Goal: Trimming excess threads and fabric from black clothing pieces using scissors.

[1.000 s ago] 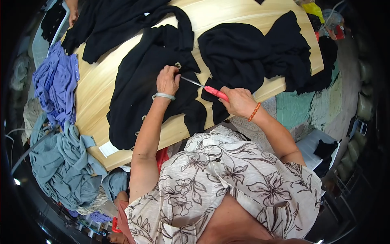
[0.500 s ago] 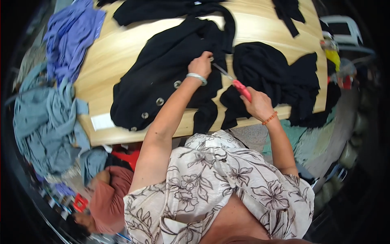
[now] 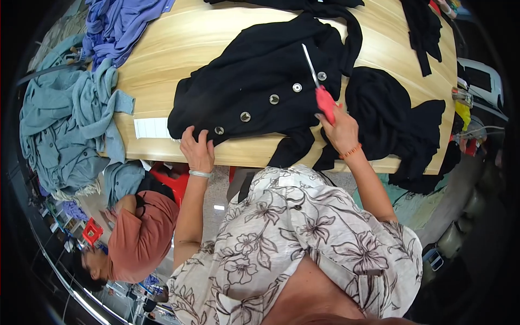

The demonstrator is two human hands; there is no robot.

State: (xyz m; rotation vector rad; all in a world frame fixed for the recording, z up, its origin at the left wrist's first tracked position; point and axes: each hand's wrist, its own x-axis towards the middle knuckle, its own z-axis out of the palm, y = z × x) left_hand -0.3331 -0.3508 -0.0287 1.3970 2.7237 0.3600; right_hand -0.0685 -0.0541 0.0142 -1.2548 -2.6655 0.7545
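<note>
Hands [image 3: 198,154] now farther apart at black garment [image 3: 249,81]

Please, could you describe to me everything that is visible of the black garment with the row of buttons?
The black garment looks like soft, matte cloth. It lies spread, slightly rumpled, on the pale wooden table, slanting from lower left to upper right. Five round, shiny buttons show in a row along its near side. The fingers of the left hand are at its lower left edge. The metal shaft of a pink-handled tool passes over it; whether they touch is unclear.
</note>
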